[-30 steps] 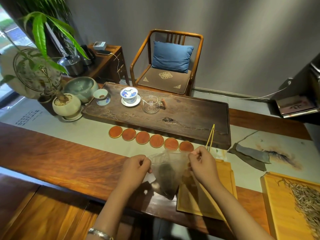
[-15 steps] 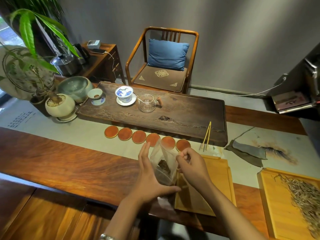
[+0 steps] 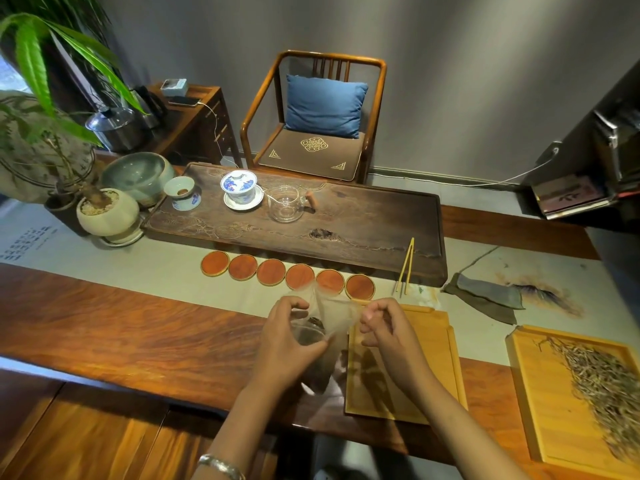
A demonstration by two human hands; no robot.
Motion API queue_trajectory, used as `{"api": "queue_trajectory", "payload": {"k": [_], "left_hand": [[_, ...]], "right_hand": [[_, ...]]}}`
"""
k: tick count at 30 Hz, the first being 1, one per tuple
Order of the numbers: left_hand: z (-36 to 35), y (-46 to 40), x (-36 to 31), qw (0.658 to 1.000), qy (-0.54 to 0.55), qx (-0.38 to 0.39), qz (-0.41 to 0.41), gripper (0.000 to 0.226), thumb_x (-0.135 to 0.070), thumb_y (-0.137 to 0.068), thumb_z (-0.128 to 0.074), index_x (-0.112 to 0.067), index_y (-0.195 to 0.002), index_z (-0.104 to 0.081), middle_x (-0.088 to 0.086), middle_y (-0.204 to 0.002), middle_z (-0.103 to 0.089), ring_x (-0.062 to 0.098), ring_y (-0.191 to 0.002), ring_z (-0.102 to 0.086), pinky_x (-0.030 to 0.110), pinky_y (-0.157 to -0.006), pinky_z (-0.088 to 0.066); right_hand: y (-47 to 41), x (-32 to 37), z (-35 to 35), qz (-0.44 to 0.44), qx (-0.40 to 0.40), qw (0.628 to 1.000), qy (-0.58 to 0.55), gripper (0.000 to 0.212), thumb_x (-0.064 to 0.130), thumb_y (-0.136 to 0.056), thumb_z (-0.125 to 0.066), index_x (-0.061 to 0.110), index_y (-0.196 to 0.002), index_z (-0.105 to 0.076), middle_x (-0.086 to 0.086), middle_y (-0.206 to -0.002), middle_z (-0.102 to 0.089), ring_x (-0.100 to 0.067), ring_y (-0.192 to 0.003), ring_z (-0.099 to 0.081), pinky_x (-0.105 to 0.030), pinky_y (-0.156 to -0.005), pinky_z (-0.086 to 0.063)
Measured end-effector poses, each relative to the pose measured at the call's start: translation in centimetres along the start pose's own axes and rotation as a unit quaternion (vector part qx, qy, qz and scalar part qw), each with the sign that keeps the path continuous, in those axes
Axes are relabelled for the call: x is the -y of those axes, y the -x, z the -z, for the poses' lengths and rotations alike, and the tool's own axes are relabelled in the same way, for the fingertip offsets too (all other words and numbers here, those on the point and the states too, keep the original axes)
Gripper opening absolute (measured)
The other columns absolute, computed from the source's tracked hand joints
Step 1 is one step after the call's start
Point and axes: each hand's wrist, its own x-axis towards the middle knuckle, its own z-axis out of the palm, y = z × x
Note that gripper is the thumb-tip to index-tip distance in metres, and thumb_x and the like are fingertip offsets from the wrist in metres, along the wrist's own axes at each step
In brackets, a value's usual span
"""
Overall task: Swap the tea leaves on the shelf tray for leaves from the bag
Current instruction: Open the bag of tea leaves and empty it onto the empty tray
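Observation:
A clear plastic bag (image 3: 330, 315) with dark tea leaves at its bottom is held above the table's near edge. My left hand (image 3: 289, 336) cups the bag's lower part from the left. My right hand (image 3: 382, 325) pinches the bag's upper right edge. Just right of the bag lies a bare bamboo tray (image 3: 426, 362), partly under my right hand. A second bamboo tray (image 3: 540, 410) at the far right holds a heap of pale dry tea leaves (image 3: 604, 379).
A dark wooden tea board (image 3: 363, 226) across the table carries a lidded gaiwan (image 3: 240, 188), a glass pitcher (image 3: 285, 204) and a small cup. Several round red coasters (image 3: 299, 277) line its front. Bamboo tongs (image 3: 405, 266), a grey cloth (image 3: 485, 297) and a potted plant (image 3: 104, 211) stand around.
The bag has been turned and pulled wider at its top. My left hand shifted from flat against the bag's side to cupping it; my right hand moved right along the rim.

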Motion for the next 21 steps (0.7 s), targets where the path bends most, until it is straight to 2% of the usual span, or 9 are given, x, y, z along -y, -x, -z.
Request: {"api": "queue_trajectory", "payload": {"k": [1, 3, 5, 7, 9, 11, 12, 17, 21], "left_hand": [[0.1, 0.1, -0.2, 1.0, -0.001, -0.002, 0.001, 0.06, -0.055, -0.057, -0.08, -0.046, -0.101, -0.041, -0.029, -0.107, -0.049, -0.011, -0.104, -0.05, 0.0, -0.074, -0.041], [0.2, 0.2, -0.5, 1.0, -0.001, -0.008, 0.0, 0.058, -0.062, -0.055, -0.075, -0.05, -0.099, -0.039, -0.03, -0.106, -0.047, -0.019, -0.106, -0.043, -0.006, -0.077, -0.034], [0.3, 0.4, -0.9, 1.0, -0.006, -0.011, -0.006, 0.057, -0.062, -0.056, -0.076, -0.053, -0.098, -0.038, -0.029, -0.106, -0.048, -0.022, -0.106, -0.04, -0.007, -0.077, -0.033], [0.4, 0.6, -1.3, 1.0, -0.013, -0.017, -0.02, 0.06, -0.06, -0.058, -0.078, -0.054, -0.101, -0.037, -0.028, -0.106, -0.048, -0.02, -0.105, -0.043, -0.003, -0.075, -0.038], [0.5, 0.9, -1.8, 0.999, -0.022, -0.023, -0.037, 0.062, -0.065, -0.058, -0.076, -0.052, -0.103, -0.036, -0.027, -0.107, -0.049, -0.014, -0.103, -0.049, 0.003, -0.071, -0.045], [0.5, 1.2, -2.4, 0.998, -0.019, -0.028, -0.05, 0.064, -0.069, -0.058, -0.074, -0.049, -0.106, -0.036, -0.026, -0.108, -0.05, -0.012, -0.102, -0.052, 0.004, -0.071, -0.046], [0.5, 1.2, -2.8, 0.998, -0.014, -0.031, -0.055, 0.065, -0.069, -0.058, -0.073, -0.048, -0.106, -0.036, -0.026, -0.108, -0.051, -0.011, -0.101, -0.053, 0.004, -0.071, -0.046], [0.6, 1.0, -4.4, 0.996, 0.026, -0.053, -0.07, 0.077, -0.064, -0.056, -0.078, -0.049, -0.118, -0.035, -0.026, -0.113, -0.052, -0.007, -0.098, -0.059, 0.014, -0.071, -0.053], [0.7, 0.3, -5.2, 0.993, 0.062, -0.044, -0.087, 0.108, -0.061, -0.051, -0.084, -0.053, -0.137, -0.021, -0.021, -0.122, -0.053, -0.005, -0.101, -0.061, 0.021, -0.075, -0.056]], "right_hand": [[0.6, -1.0, -0.1, -0.005, 0.013, 1.0, 0.006, 0.022, 0.051, -0.076, -0.059, 0.043, -0.096, -0.053, -0.002, -0.097, -0.062, -0.019, -0.088, -0.062, -0.039, -0.078, -0.057], [1.9, -3.3, -0.5, -0.016, 0.059, 0.996, 0.064, 0.049, 0.043, -0.074, -0.067, 0.043, -0.117, -0.043, 0.005, -0.113, -0.057, -0.009, -0.099, -0.06, -0.029, -0.083, -0.054], [3.0, -5.0, -1.8, -0.021, 0.09, 0.987, 0.132, 0.091, 0.054, -0.063, -0.077, 0.042, -0.137, -0.025, 0.024, -0.128, -0.044, 0.006, -0.112, -0.05, -0.016, -0.089, -0.046], [3.5, -5.6, -3.8, -0.02, 0.096, 0.986, 0.138, 0.116, 0.07, -0.047, -0.078, 0.054, -0.139, -0.01, 0.041, -0.13, -0.03, 0.016, -0.115, -0.038, -0.01, -0.091, -0.036], [3.3, -5.4, -5.7, -0.02, 0.087, 0.993, 0.082, 0.115, 0.064, -0.042, -0.084, 0.067, -0.128, -0.007, 0.052, -0.124, -0.029, 0.022, -0.113, -0.039, -0.002, -0.084, -0.038], [2.7, -5.2, -7.2, -0.017, 0.062, 0.998, 0.018, 0.109, 0.036, -0.048, -0.09, 0.067, -0.123, -0.017, 0.034, -0.123, -0.048, 0.008, -0.111, -0.054, -0.009, -0.079, -0.05], [2.4, -5.2, -7.6, -0.005, 0.044, 0.999, 0.007, 0.104, 0.027, -0.053, -0.087, 0.064, -0.123, -0.02, 0.023, -0.12, -0.055, 0.001, -0.107, -0.059, -0.014, -0.077, -0.054], [1.7, -4.3, -7.5, 0.014, 0.012, 0.998, -0.052, 0.063, 0.028, -0.075, -0.073, 0.033, -0.128, -0.039, 0.008, -0.114, -0.064, -0.016, -0.106, -0.064, -0.019, -0.074, -0.054], [1.3, -3.4, -6.2, 0.005, 0.013, 0.994, -0.111, 0.074, 0.022, -0.071, -0.076, 0.017, -0.135, -0.039, -0.007, -0.12, -0.064, -0.022, -0.109, -0.064, -0.032, -0.082, -0.056]]}}
